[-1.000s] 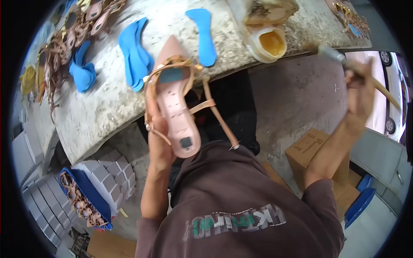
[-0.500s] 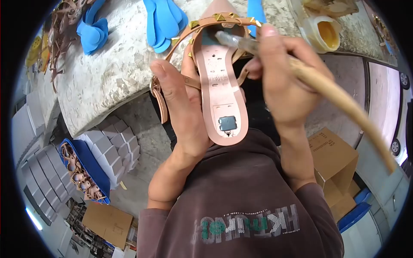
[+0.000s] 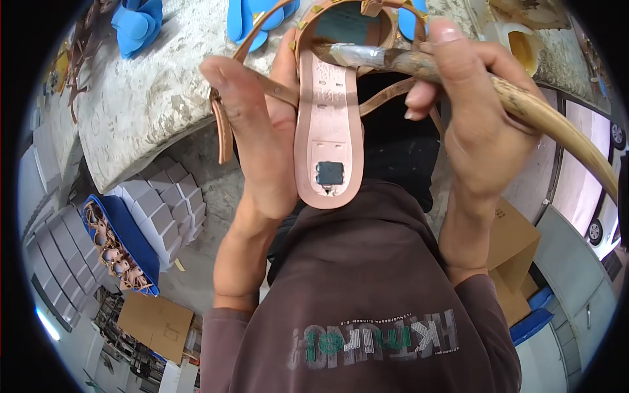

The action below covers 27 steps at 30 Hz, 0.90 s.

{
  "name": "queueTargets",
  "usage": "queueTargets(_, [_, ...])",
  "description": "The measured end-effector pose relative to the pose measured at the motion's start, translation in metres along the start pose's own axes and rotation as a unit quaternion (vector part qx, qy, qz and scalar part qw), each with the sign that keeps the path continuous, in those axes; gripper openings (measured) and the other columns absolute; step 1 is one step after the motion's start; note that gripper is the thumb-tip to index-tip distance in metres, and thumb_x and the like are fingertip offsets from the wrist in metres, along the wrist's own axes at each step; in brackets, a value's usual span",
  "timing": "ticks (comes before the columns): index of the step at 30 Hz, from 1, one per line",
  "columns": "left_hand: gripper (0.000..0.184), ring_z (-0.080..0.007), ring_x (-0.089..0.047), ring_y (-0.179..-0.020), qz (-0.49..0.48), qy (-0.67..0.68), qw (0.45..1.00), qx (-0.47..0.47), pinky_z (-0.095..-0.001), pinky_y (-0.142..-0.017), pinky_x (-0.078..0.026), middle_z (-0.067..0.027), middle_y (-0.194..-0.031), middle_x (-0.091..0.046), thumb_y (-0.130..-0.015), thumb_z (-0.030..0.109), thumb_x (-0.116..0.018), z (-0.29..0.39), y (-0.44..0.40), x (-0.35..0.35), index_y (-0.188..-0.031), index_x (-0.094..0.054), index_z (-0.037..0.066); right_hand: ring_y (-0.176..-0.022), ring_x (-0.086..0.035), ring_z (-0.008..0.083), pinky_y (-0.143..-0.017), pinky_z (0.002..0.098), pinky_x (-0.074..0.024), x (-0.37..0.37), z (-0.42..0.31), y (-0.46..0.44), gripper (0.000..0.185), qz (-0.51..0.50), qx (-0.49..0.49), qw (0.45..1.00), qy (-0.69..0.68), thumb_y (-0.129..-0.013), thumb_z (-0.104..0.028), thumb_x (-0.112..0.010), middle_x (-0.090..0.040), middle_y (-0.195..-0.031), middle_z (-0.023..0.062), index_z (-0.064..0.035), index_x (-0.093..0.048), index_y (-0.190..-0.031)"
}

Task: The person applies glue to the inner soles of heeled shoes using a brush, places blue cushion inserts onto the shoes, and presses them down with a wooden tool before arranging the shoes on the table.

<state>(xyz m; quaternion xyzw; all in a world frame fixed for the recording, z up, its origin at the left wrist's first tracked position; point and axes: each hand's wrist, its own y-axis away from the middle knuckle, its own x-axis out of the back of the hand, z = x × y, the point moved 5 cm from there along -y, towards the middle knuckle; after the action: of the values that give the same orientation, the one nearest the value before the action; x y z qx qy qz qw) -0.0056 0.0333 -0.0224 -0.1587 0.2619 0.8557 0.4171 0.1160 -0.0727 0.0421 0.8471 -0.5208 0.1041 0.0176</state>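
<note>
A pink sandal (image 3: 327, 137) with gold-studded tan straps points away from me, heel end toward my body. My left hand (image 3: 259, 131) grips it from the left side, thumb raised and fingers behind the sole. A dark square patch (image 3: 330, 173) shows at the heel. My right hand (image 3: 485, 111) is closed round a long wooden-handled brush (image 3: 419, 64). The brush's tip lies across the insole at the forefoot, under the studded strap. A buckled ankle strap (image 3: 221, 128) hangs beside my left thumb.
Blue insole-shaped pieces (image 3: 139, 26) lie on the stained worktable (image 3: 151, 98). At the back right stands a tub of amber liquid (image 3: 522, 52). White boxes (image 3: 151, 216), a blue crate of sandals (image 3: 134, 242) and cardboard boxes (image 3: 154, 324) are on the floor.
The brush has swung flatter, its tip now resting on the forefoot insole. My right hand has moved right and slightly down. The sandal has shifted a little left and up in view.
</note>
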Motion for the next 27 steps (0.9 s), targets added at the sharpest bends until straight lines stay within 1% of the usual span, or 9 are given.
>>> queueTargets(6, [0.108,-0.0144,-0.054,-0.107,0.006,0.039,0.998,0.044,-0.0273,-0.090,-0.044,-0.0085,-0.127,-0.055,-0.083,0.086,-0.012,0.012,-0.004,0.001,-0.146,-0.033,0.001,-0.046,-0.054,0.0147,-0.042,0.0252,-0.0441,0.006,-0.017,0.012,0.024,-0.065,0.009,0.998,-0.018,-0.094,-0.014,-0.059,-0.062,-0.063,0.0147,0.0070,-0.064,-0.083])
queueTargets(10, [0.108,-0.0168,-0.054,-0.111,0.036,0.113,0.988,0.096,-0.0288,-0.094,-0.044,-0.0107,-0.129,-0.054,-0.083,0.086,-0.016,0.017,-0.003,-0.011,-0.146,-0.033,0.000,-0.045,-0.053,0.0146,-0.041,0.0257,-0.0455,0.018,-0.026,0.032,0.026,-0.002,-0.037,0.998,0.054,-0.096,-0.013,-0.054,-0.061,-0.066,0.0192,0.0069,-0.061,-0.082])
queueTargets(13, [0.107,-0.0186,-0.054,-0.113,0.050,0.144,0.982,0.112,-0.0300,-0.096,-0.044,-0.0123,-0.131,-0.054,-0.084,0.086,-0.020,0.019,-0.003,-0.018,-0.146,-0.034,-0.001,-0.046,-0.052,0.0130,-0.040,0.0235,-0.0434,0.019,-0.024,0.042,0.023,-0.141,0.090,0.985,-0.038,-0.098,-0.012,-0.049,-0.060,-0.071,0.0216,0.0072,-0.060,-0.090])
queueTargets(19, [0.106,-0.0208,-0.055,-0.115,0.081,0.133,0.981,0.115,-0.0307,-0.098,-0.045,-0.0146,-0.132,-0.055,-0.085,0.085,-0.025,0.019,-0.004,-0.004,-0.144,-0.037,-0.003,-0.053,-0.054,0.0149,-0.045,0.0245,-0.0449,0.033,-0.032,0.052,0.025,-0.195,0.170,0.965,-0.044,-0.094,-0.019,-0.054,-0.059,-0.081,0.0229,0.0040,-0.062,-0.092])
queueTargets(20, [0.106,-0.0202,-0.055,-0.115,-0.071,0.335,0.931,0.128,-0.0298,-0.097,-0.045,-0.0147,-0.131,-0.054,-0.085,0.084,-0.025,0.021,-0.002,-0.008,-0.144,-0.036,-0.003,-0.054,-0.055,0.0152,-0.046,0.0247,-0.0452,0.034,-0.033,0.049,0.025,-0.199,0.186,0.961,-0.042,-0.093,-0.021,-0.055,-0.059,-0.082,0.0231,0.0035,-0.062,-0.092])
queueTargets(22, [0.106,-0.0196,-0.056,-0.114,-0.221,0.514,0.819,0.130,-0.0289,-0.097,-0.046,-0.0147,-0.131,-0.054,-0.085,0.084,-0.024,0.010,-0.013,-0.003,-0.144,-0.035,-0.004,-0.056,-0.055,0.0158,-0.048,0.0250,-0.0457,0.037,-0.037,0.035,0.026,-0.219,0.223,0.949,-0.035,-0.092,-0.023,-0.057,-0.059,-0.086,0.0236,0.0024,-0.063,-0.093])
queueTargets(23, [0.104,-0.0194,-0.055,-0.114,-0.323,0.389,0.862,-0.029,-0.0291,-0.097,-0.045,-0.0144,-0.131,-0.054,-0.087,0.083,-0.023,0.005,-0.031,0.007,-0.144,-0.035,-0.004,-0.057,-0.056,0.0161,-0.049,0.0252,-0.0460,0.036,-0.038,0.025,0.027,-0.243,0.241,0.939,-0.029,-0.091,-0.024,-0.058,-0.059,-0.088,0.0238,0.0019,-0.063,-0.093])
queueTargets(25, [0.103,-0.0193,-0.055,-0.114,-0.410,0.244,0.858,-0.190,-0.0292,-0.097,-0.045,-0.0141,-0.131,-0.054,-0.088,0.081,-0.022,0.017,-0.029,0.000,-0.144,-0.034,-0.004,-0.060,-0.056,0.0168,-0.050,0.0255,-0.0465,0.032,-0.039,0.006,0.028,-0.310,0.273,0.911,-0.012,-0.090,-0.027,-0.060,-0.058,-0.091,0.0242,0.0009,-0.064,-0.094])
queueTargets(27, [0.100,-0.0194,-0.055,-0.115,-0.336,0.364,0.867,-0.063,-0.0294,-0.098,-0.044,-0.0139,-0.133,-0.053,-0.090,0.080,-0.020,0.025,-0.020,-0.006,-0.145,-0.033,-0.003,-0.062,-0.057,0.0174,-0.052,0.0258,-0.0470,0.028,-0.038,-0.011,0.030,-0.372,0.287,0.883,-0.004,-0.089,-0.029,-0.062,-0.058,-0.094,0.0246,-0.0002,-0.064,-0.094])
